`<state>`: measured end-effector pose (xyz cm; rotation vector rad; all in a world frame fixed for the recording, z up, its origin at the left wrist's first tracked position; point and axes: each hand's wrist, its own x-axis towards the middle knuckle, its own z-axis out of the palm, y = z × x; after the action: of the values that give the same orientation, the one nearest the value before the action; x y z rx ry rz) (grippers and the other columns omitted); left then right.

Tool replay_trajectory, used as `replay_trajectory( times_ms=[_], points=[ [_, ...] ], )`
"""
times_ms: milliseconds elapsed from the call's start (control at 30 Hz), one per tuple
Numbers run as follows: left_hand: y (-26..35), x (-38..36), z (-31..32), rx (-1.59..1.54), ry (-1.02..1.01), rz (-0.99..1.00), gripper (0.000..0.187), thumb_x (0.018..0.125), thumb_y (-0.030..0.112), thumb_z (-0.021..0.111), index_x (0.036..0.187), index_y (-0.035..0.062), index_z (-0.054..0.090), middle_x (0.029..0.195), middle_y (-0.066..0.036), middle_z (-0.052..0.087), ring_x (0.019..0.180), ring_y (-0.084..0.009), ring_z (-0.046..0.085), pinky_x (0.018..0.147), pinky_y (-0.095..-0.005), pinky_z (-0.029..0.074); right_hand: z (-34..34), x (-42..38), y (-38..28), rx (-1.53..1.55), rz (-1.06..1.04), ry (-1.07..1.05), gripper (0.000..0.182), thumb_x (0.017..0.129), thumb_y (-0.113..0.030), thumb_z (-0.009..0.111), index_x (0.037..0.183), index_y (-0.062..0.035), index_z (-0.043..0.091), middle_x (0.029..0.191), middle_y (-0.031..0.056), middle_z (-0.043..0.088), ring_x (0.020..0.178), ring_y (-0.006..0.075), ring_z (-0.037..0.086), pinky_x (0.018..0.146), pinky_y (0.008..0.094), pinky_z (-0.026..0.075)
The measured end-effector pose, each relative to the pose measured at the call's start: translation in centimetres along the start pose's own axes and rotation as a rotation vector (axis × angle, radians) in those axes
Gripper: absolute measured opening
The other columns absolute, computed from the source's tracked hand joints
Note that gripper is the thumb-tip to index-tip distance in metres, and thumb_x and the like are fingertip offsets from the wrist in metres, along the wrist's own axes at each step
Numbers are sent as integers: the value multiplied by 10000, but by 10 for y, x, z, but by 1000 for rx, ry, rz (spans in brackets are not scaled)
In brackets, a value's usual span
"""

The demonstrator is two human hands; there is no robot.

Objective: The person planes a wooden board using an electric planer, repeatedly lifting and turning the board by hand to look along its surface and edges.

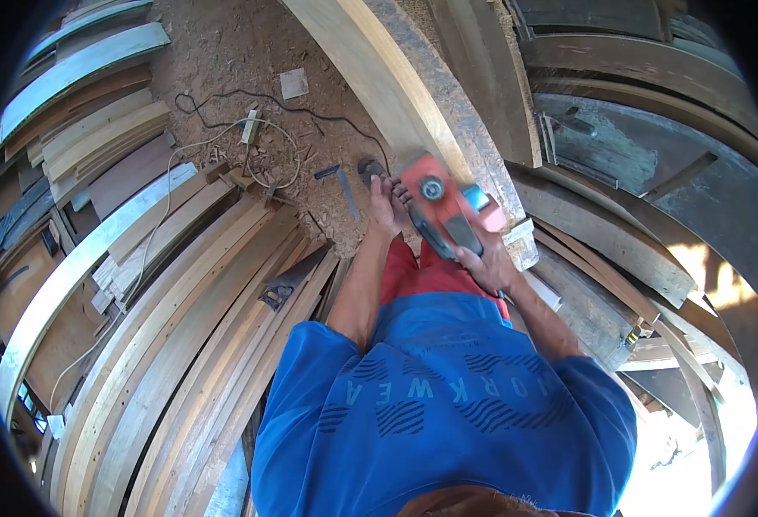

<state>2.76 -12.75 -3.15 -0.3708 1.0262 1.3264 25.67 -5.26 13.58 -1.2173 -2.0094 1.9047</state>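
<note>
A red and black electric planer [437, 194], slightly blurred, is held tilted above my lap, at the near end of a curved wooden beam [400, 82]. My right hand [485, 264] grips its black handle on the near side. My left hand [385, 207] is at the planer's left side with its fingers curled. A dark lump [368, 169] shows at those fingertips; I cannot make out what it is. A black power cord [336, 117] runs over the ground towards that hand and the planer.
A grey try square [344, 185] lies on the shavings-covered ground near a power strip [249, 127] with a pale cord. Curved planks [180, 319] are stacked at left, with a handsaw [288, 280] on them. More curved timbers [603, 233] crowd the right side.
</note>
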Motion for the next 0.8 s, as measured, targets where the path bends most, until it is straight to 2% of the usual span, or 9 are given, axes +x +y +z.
replay_trajectory(
  times_ms=[167,233,333,467,500,533,633,733,800],
  points=[
    [-5,-3,2,-7,33,66,855,1001,745,294,1433,18,416,1341,-175,584,1255,-328,559,1112,-493,410,5,53,-28,-1,-12,103,651,942,-427,652,1388,32,529,1111,289,692,1035,416,695,935,466,528],
    [2,-26,30,-8,109,74,898,1003,740,294,1506,-3,340,1418,-214,529,1308,-355,524,1128,-522,392,4,103,-45,-38,-168,247,573,986,-460,606,1315,8,591,971,193,704,889,289,690,818,429,543],
    [-13,-18,26,42,137,34,932,1009,739,252,1562,-12,250,1495,-275,432,1371,-383,464,1149,-567,351,-14,155,-72,49,-136,259,523,1008,-472,593,1219,6,628,772,73,639,670,178,623,625,354,511],
    [-44,6,8,736,161,280,910,941,525,686,1487,-90,296,1281,-256,612,1185,-276,613,992,-379,512,-42,148,-102,222,-65,266,507,1055,-445,532,1234,23,611,676,-28,517,549,76,491,480,258,422],
    [-29,-8,38,848,288,233,847,862,352,822,1389,-135,372,1146,-202,689,1023,-223,677,853,-302,556,-50,135,-113,262,-60,298,476,1042,-447,548,1180,3,624,677,-17,528,567,77,507,493,265,429],
    [-17,-19,57,858,277,217,824,864,351,820,1367,-137,386,1140,-197,695,1005,-220,685,843,-306,560,-55,121,-123,304,-61,327,448,1028,-449,564,1127,-18,637,677,-7,540,586,77,522,506,272,436],
    [23,-48,90,1065,303,232,700,855,346,823,1275,-125,521,1112,-182,727,968,-214,718,850,-335,572,-67,99,-100,237,-87,374,503,1039,-461,553,1204,11,606,668,-21,530,530,64,495,442,246,406],
    [16,-24,21,918,38,267,616,820,339,850,1205,-90,631,1086,-170,749,978,-219,726,867,-344,572,-67,77,-77,184,-77,382,601,1027,-527,558,1242,33,594,654,-20,529,486,68,486,412,248,397],
    [24,-33,-19,973,93,293,537,802,333,839,1138,-61,697,1062,-195,758,970,-258,739,864,-378,573,-61,66,-61,179,-25,370,585,1029,-543,548,1192,16,605,655,-12,533,484,70,491,411,248,403]
  ],
)
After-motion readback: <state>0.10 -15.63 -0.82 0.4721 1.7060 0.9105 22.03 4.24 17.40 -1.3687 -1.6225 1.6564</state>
